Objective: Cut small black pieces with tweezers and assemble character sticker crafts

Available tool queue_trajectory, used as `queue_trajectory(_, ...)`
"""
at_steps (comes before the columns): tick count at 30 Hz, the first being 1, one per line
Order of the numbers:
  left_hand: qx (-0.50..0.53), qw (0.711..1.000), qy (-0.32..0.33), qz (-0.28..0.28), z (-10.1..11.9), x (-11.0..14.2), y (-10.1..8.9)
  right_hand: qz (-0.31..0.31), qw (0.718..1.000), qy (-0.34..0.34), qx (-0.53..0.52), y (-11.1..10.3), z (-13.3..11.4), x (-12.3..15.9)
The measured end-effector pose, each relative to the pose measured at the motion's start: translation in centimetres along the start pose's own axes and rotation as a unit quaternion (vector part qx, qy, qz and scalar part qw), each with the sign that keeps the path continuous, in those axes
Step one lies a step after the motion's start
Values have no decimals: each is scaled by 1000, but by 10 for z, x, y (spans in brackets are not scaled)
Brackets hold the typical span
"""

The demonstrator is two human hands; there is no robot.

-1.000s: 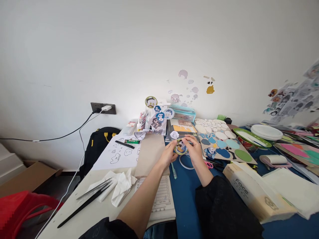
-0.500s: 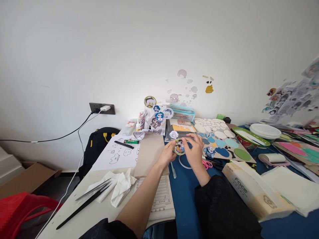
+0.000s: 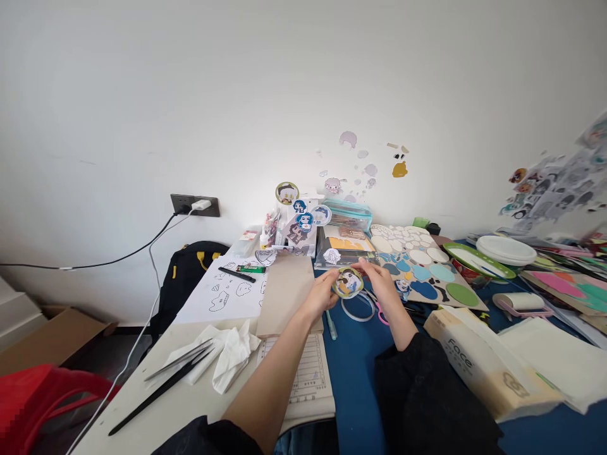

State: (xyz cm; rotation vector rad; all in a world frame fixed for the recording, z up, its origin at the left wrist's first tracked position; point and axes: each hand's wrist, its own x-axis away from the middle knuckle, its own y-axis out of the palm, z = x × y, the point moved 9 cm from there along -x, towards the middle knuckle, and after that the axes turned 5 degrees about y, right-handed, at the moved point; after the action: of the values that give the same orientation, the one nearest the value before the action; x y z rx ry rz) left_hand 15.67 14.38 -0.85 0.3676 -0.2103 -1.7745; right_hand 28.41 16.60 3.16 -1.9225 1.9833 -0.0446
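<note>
Above the blue table, a round cartoon piece (image 3: 348, 284) with an olive-green rim faces up, showing a small figure. My left hand (image 3: 322, 297) is closed on its left edge, thumb on top. At the upper right edge, my right hand (image 3: 378, 278) grips the piece with its fingertips. Beneath the hands lies a thin white ring (image 3: 344, 309) on the blue surface. Pink-handled scissors (image 3: 380, 314) lie partly hidden behind my right wrist. A slim teal pen (image 3: 331, 326) rests below my left hand.
To the left are tweezers (image 3: 177, 361), crumpled tissue (image 3: 234, 360) and a drawing sheet (image 3: 199, 309). A tissue pack (image 3: 474, 360) sits at the right. Behind it is a board (image 3: 446, 278) with coloured paper shapes. Similar cartoon pieces (image 3: 303, 221) stand at the back.
My right fingers have moved from over the round piece to its upper right edge, uncovering its face. The piece has shifted slightly right, and more of the white ring shows.
</note>
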Motion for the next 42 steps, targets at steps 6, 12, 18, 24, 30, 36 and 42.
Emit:
queue_trajectory(6,4,1000,-10,-14,-3,0,3,-53,996,36,-61,13,9,-1)
queue_trajectory(12,8,1000,-9,-13,-2,1,4,-54,991,70,-100,12,18,-2)
queue_trajectory(18,17,1000,-2,-1,1,0,-1,-73,984,109,-122,11,26,-3)
queue_trajectory(24,40,999,8,21,5,-1,-8,-126,979,113,-112,18,30,-3)
queue_trajectory(30,56,998,5,18,7,-1,-8,-118,983,100,-98,15,21,0)
queue_trajectory(36,57,998,14,19,7,-1,-9,-99,986,110,-80,13,20,2)
queue_trajectory(42,69,997,33,18,12,0,-8,-144,978,127,-78,27,26,4)
